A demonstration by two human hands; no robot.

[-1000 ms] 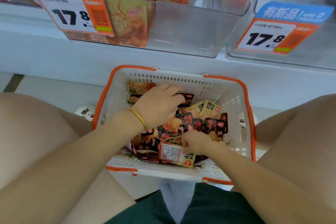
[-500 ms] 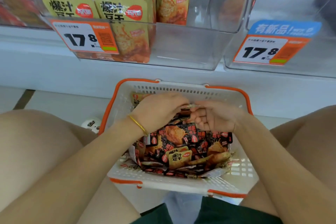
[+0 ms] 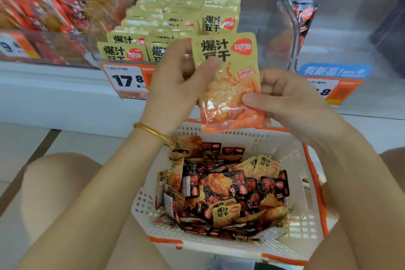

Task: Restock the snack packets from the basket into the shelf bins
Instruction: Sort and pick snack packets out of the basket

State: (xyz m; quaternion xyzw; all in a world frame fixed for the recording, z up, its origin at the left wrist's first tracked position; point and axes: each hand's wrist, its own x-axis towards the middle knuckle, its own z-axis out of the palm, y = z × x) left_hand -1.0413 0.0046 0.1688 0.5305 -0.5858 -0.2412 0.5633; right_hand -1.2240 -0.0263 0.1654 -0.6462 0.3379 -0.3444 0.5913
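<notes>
One head cam only, wide-angle, is looking fwd & down from close above the basket [image 3: 300,182], facing shelf bins [image 3: 269,28] just ahead; knees [image 3: 54,173] are framing the btm edge.

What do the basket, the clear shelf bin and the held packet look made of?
Basket: white moulded plastic, matte, with slotted walls. Bin: clear rigid plastic, perhaps acrylic; see-through walls with glare. Packet: glossy plastic film, seemingly; it glints and creases.
</notes>
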